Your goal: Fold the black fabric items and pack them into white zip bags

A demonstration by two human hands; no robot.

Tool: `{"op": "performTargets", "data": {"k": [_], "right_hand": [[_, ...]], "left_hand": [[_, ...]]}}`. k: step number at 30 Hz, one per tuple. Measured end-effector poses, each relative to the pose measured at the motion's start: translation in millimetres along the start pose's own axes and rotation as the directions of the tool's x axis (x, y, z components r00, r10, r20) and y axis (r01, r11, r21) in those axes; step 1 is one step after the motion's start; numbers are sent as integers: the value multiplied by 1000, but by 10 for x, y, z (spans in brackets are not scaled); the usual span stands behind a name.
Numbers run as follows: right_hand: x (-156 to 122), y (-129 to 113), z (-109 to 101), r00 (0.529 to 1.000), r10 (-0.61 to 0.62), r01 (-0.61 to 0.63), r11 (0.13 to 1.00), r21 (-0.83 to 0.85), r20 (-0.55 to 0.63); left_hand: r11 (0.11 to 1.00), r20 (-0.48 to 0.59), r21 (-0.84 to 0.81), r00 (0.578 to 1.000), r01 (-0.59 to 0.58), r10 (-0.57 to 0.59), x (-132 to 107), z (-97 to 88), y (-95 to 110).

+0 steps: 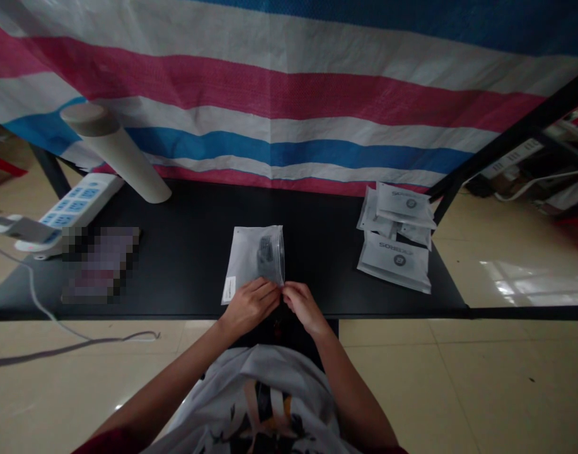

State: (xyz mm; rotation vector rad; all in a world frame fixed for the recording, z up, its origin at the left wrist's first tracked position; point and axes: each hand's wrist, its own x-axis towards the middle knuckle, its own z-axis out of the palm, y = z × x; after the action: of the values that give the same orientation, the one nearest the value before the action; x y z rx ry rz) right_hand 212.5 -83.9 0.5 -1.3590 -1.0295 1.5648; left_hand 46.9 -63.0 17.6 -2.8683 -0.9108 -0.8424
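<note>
A frosted zip bag (251, 255) lies on the black table in front of me, its zip edge on the right side. Something dark shows through the plastic near that edge, and a small white label sits at the lower left corner. My left hand (253, 302) rests over the bag's lower right part, its fingers closed on the edge. My right hand (302, 302) pinches at the bottom end of the zip edge, close beside the left fingertips. What exactly lies between the right fingertips is too small to see, though they touch the bag's corner.
Several filled frosted bags (395, 258) lie piled at the table's right end. At the left are a white bottle (123, 157) with a grey cap, a power strip (75, 208) with a plugged-in charger (26, 228), and a blurred phone (102, 261). A striped sheet (270, 94) hangs behind.
</note>
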Motion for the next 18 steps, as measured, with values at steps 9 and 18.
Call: {"op": "performTargets", "data": {"k": [9,18], "right_hand": [[144,60,-108,993,-114,105,976,-192,-36],[569,-100,-372,936,-255,188,945,-269,-241]], "left_hand": [[986,-90,-141,993,-83,71,-134,13,271],[951,-74,-285,992,-120,103,-246,-18,697]]}}
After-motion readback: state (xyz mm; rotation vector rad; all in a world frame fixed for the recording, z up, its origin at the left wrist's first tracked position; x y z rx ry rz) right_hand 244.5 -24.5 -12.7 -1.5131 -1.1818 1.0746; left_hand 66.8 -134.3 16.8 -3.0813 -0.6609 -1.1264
